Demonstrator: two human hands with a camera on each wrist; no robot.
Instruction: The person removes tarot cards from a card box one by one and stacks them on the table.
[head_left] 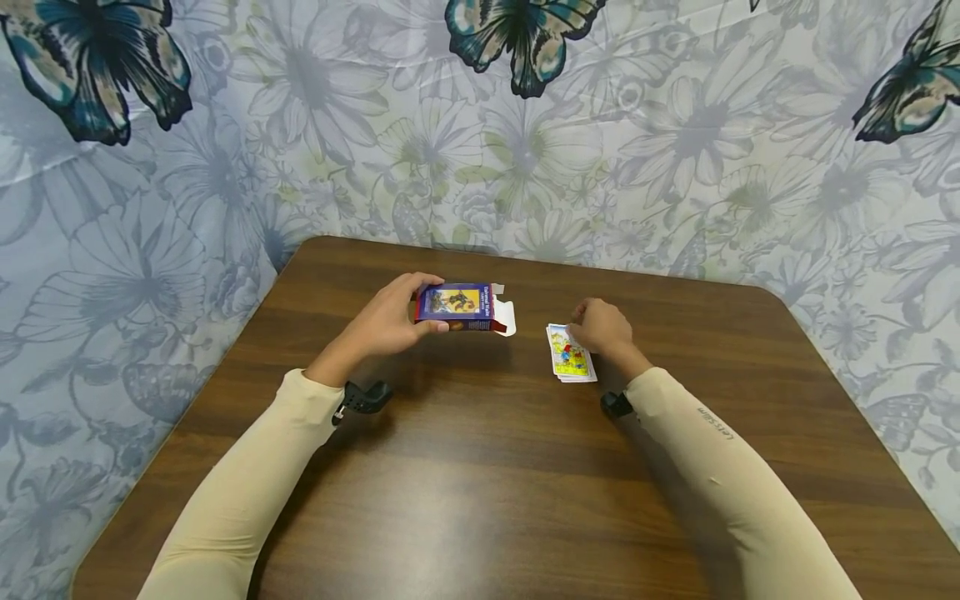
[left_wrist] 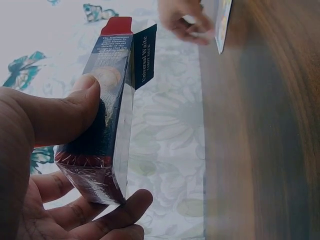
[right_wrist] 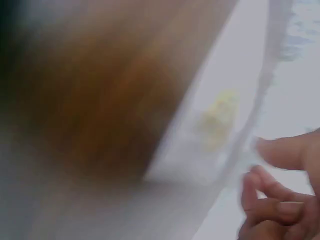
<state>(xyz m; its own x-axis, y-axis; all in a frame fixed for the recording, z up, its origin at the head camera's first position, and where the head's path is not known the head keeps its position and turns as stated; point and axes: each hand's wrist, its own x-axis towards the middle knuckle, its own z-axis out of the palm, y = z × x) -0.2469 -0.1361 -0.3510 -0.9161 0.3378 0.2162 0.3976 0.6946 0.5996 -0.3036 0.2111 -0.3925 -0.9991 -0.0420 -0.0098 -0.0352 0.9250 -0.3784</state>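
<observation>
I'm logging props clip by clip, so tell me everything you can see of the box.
The box is a purple-blue carton, glossy like printed card, with a yellow picture on its upper face. A dark flap reads Universal Waite Tarot Deck. In the head view its right end is open, flaps out; the other end shows shiny creases, like clear film. The left hand holds it above the table, thumb on the near side, fingers on the far.

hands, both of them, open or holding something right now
Left hand: holding the open box.
Right hand: curled near the cards; whether it grips any cannot be told.
</observation>
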